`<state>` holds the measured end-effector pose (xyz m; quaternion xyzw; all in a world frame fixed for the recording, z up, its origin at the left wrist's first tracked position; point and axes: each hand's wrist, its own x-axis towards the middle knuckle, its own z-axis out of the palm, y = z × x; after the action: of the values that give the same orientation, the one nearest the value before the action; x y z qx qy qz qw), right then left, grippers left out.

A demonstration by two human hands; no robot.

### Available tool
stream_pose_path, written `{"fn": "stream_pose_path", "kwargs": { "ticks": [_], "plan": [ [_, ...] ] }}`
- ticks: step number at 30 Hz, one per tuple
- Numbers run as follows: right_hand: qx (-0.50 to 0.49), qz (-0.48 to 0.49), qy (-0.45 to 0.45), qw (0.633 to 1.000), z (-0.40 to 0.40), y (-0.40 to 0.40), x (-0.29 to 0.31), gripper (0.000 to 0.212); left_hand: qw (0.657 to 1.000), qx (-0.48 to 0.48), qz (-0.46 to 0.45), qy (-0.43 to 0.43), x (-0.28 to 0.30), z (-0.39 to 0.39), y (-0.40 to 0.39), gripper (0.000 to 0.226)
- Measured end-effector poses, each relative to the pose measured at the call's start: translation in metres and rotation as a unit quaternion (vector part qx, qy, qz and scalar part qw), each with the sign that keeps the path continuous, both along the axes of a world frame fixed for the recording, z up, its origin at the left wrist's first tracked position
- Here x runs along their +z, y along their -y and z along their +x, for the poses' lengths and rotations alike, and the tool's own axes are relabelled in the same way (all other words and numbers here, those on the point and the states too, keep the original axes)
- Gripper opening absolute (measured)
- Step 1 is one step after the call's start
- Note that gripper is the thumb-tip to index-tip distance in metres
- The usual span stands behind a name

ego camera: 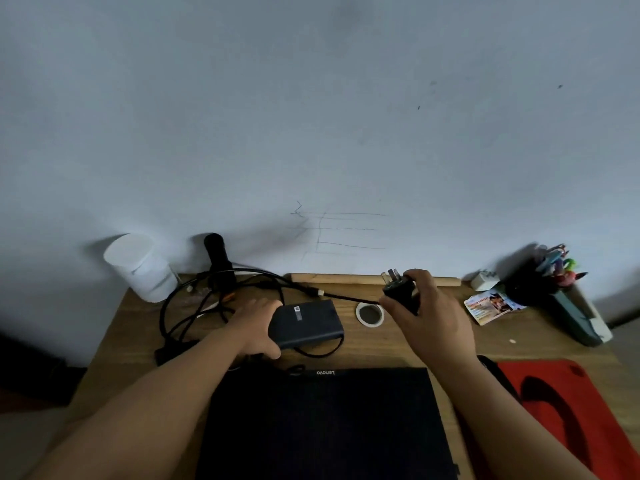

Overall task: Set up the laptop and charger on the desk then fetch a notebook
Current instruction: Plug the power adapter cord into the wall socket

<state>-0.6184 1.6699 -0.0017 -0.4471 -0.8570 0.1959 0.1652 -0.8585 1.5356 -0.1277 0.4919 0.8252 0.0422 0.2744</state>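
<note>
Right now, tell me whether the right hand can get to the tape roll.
Probably yes. The tape roll lies bare on the desk just left of the right hand, but that hand's grip is full with the plug.

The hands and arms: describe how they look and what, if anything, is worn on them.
Both forearms are bare right up to the bottom edge of the picture; no sleeves show. The left hand and the right hand wear no gloves. No watch, bracelet or ring can be seen on either, though the far sides of the wrists and some fingers are hidden from view. No marks or tattoos show.
</note>
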Motion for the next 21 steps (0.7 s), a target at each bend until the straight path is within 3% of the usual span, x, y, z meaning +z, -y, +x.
{"fn": "stream_pose_path", "kwargs": {
  "ticks": [5, 10, 15, 17, 21],
  "plan": [
    [0.009, -0.025, -0.06, 0.998, -0.002, -0.001, 0.003, 0.048, 0.997, -0.016, -0.049, -0.05, -0.008, 0.002, -0.001, 0.107],
    [0.008, -0.08, -0.168, 0.983, -0.003, 0.0, 0.023, 0.042, 0.993, -0.048, -0.062, -0.087, 0.014, 0.018, -0.015, 0.095],
    [0.011, -0.087, -0.273, 0.958, -0.003, -0.003, 0.057, 0.039, 0.988, -0.021, 0.15, -0.029, 0.087, 0.045, -0.044, 0.058],
    [0.01, -0.077, -0.3, 0.951, -0.003, -0.006, 0.072, 0.041, 0.966, -0.027, 0.253, -0.046, 0.124, 0.058, -0.054, 0.05],
    [0.048, -0.047, -0.339, 0.938, -0.003, -0.015, 0.104, 0.024, 0.904, -0.061, 0.413, -0.094, 0.197, 0.08, -0.066, 0.048]
  ]
}}
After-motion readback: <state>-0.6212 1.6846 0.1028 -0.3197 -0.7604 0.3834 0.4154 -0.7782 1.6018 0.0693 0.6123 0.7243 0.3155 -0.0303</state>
